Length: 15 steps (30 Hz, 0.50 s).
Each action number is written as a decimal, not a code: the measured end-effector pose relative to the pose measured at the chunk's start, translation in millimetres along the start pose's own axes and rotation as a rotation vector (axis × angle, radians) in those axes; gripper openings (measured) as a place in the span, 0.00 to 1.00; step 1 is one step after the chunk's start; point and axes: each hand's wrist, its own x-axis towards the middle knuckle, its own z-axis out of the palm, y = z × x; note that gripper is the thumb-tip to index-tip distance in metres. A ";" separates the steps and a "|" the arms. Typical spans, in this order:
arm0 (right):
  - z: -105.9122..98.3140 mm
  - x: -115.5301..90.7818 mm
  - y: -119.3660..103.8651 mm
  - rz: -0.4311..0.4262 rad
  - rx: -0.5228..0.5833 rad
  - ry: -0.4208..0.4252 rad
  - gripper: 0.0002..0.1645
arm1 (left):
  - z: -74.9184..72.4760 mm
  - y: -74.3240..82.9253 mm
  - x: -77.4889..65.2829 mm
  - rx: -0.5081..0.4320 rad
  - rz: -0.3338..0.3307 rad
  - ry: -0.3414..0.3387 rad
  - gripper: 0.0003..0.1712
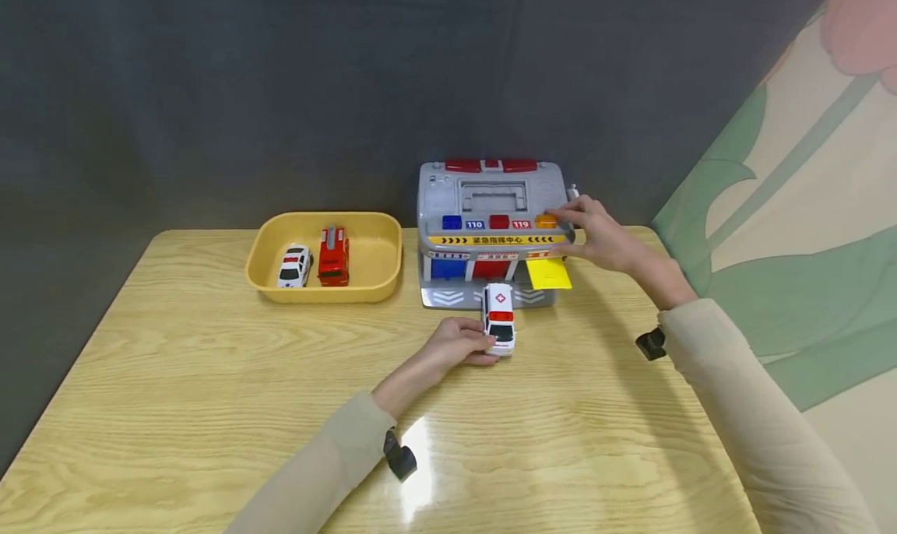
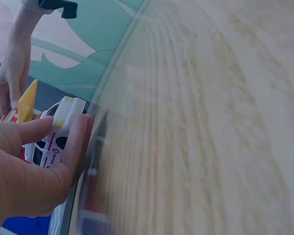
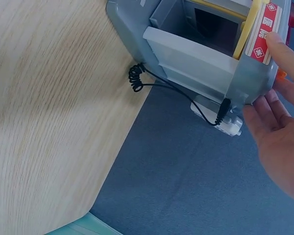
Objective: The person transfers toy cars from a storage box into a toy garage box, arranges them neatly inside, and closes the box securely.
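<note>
My left hand (image 1: 452, 343) grips a white toy ambulance (image 1: 500, 316) by its front end, thumb and fingers on either side. The ambulance has a red light bar and a red cross on its roof, and its far end overlaps the grey ramp of a toy emergency station (image 1: 437, 195). At the station's right front corner, my right hand (image 1: 601, 237) spans the roof edge. One finger lies on the orange button (image 1: 545, 221), and the thumb is at the front sign (image 3: 263, 34) below. Under that sign a yellow door (image 1: 550, 275) stands swung up, exposing the right bay.
Left of the station, a yellow tray (image 1: 322, 294) holds a white police car (image 1: 293, 268) and a red fire truck (image 1: 334, 258). A coiled black cord (image 3: 135, 78) runs to a white handset (image 3: 230, 125) on the station's side. A dark curtain (image 1: 315, 90) hangs behind the table.
</note>
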 end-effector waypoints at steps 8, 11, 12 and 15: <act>-0.3 -7.1 6.3 -0.009 0.024 0.046 0.39 | 21.5 0.4 11.5 0.013 -0.007 -0.016 0.22; 2.7 -9.4 6.3 -0.025 0.041 0.073 0.39 | 29.0 0.3 16.2 0.006 -0.011 -0.032 0.22; 3.4 -9.2 5.7 -0.030 0.040 0.078 0.38 | 31.0 0.1 18.2 0.002 -0.011 -0.039 0.22; 4.5 -6.7 3.9 -0.039 0.042 0.087 0.38 | 35.7 -0.1 25.7 -0.037 -0.009 -0.051 0.21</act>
